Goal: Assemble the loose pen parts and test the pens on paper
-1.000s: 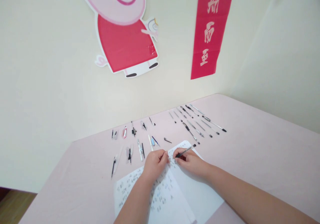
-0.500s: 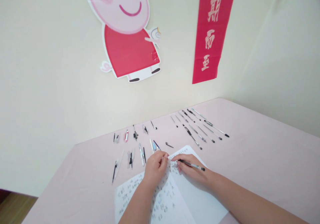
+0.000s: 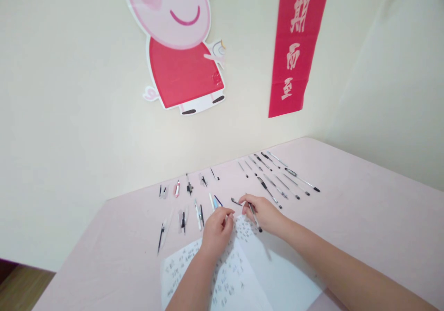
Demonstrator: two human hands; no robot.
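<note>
My right hand (image 3: 264, 214) is closed round a thin black pen (image 3: 255, 219), whose free end points down toward me; the fingertips reach to a small dark pen cap (image 3: 236, 202) on the table. My left hand (image 3: 217, 230) lies curled on the top edge of an open notebook (image 3: 255, 274) covered with handwriting. Whether the left fingers hold anything is hidden.
A row of several pens (image 3: 277, 177) lies at the back right of the pink table (image 3: 364, 218). Loose pen parts and caps (image 3: 187, 200) are spread at the back left. Behind stands a cream wall with a pig cutout (image 3: 180, 47) and a red banner (image 3: 294, 47).
My right hand has moved away from the page toward the small cap and has turned the pen, so its free end now points toward me. The left hand stays on the notebook.
</note>
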